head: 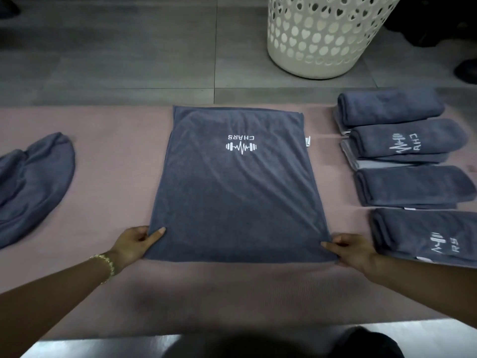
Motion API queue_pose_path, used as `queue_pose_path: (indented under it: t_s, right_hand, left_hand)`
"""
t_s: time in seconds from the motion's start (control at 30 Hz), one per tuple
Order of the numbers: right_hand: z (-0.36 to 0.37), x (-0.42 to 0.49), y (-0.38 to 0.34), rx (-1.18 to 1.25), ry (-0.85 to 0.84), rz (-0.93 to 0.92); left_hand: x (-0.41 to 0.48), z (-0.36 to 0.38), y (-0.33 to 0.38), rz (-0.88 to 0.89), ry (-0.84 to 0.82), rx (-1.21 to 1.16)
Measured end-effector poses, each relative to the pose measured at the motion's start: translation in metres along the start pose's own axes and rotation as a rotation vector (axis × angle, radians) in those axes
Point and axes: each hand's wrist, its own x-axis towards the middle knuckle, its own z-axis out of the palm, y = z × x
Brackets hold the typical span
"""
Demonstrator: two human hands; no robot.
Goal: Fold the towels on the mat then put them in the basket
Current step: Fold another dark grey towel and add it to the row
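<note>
I see the slate-grey plush rectangular towel [232, 192], white dumbbell logo [241, 147] up, flat on the ribbed mauve mat [108, 161] between my fingers. My left hand [136, 241] and right hand [353, 250] each pinch a near corner.

- Towel [232, 182] lies flat at the centre of the mat [116, 151]. Its white "CHARS" logo faces up and reads upside down from here.
- Left hand [134, 244] pinches the near left corner; right hand [353, 250] pinches the near right corner.
- Bracelet [105, 264] on left wrist.
- Four folded towels [413, 187] in a column on the mat's right side.
- Crumpled heap [33, 182] at left, apart from the towel.
- White basket [322, 34], with heart-shaped holes, stands on the floor beyond the mat.
</note>
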Motion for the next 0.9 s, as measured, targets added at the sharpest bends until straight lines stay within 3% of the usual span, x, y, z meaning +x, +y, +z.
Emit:
queue_pose_path:
  t_s: [0.17,0.27,0.37,0.47,0.57,0.67,0.77,0.9]
  right_hand:
    - [-0.011,0.001,0.004,0.148,0.010,0.008]
    - [-0.013,0.002,0.001,0.164,-0.077,0.049]
    - [-0.017,0.003,-0.011,0.142,-0.215,0.123]
    - [-0.027,0.005,-0.046,0.190,-0.241,0.065]
    - [-0.035,0.020,-0.102,0.397,-0.192,-0.058]
    - [-0.042,0.039,-0.154,0.654,-0.132,-0.192]
    - [-0.041,0.060,-0.165,0.641,-0.068,-0.208]
    - [-0.025,0.093,-0.147,0.152,0.062,-0.271]
  left_hand:
    - [0.001,-0.004,-0.008,-0.016,-0.041,0.002]
    - [0.003,-0.003,-0.008,-0.030,-0.048,0.038]
    - [0.005,-0.012,0.001,-0.227,-0.175,-0.072]
    - [0.011,-0.034,0.029,-0.392,-0.356,-0.222]
    - [0.034,-0.049,0.074,-0.325,-0.288,-0.579]
    - [0.055,-0.052,0.126,-0.101,-0.129,-0.793]
    - [0.075,-0.046,0.142,0.032,0.036,-0.661]
    - [0.106,-0.023,0.110,0.024,0.153,-0.198]
